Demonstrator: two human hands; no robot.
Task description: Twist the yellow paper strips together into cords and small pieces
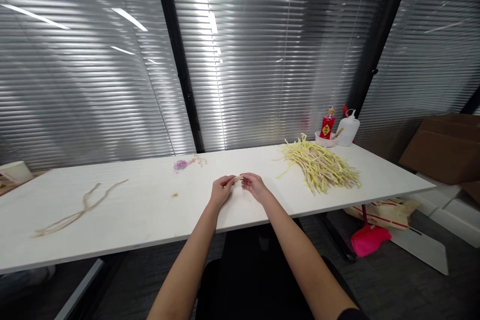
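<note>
Over the front middle of the white table (150,215), my left hand (222,190) and my right hand (255,186) pinch a short pale beige strand (238,178) between their fingertips. Most of the strand is hidden by the fingers, so its full shape cannot be made out. To the left lie a few long tan strands (80,210), loosely crossed. On the right sits a large heap of yellow and beige strips (320,166). Behind my left hand is a small pink and purple bundle (182,164) with pale ends.
At the back right corner stand a red-labelled bottle (327,126), a shallow pale bowl (325,142) and a white squeeze bottle (348,129). Cardboard boxes (444,145) are beyond the right edge, and a bright pink cloth-like item (370,240) is below. Window blinds (270,60) rise behind the table.
</note>
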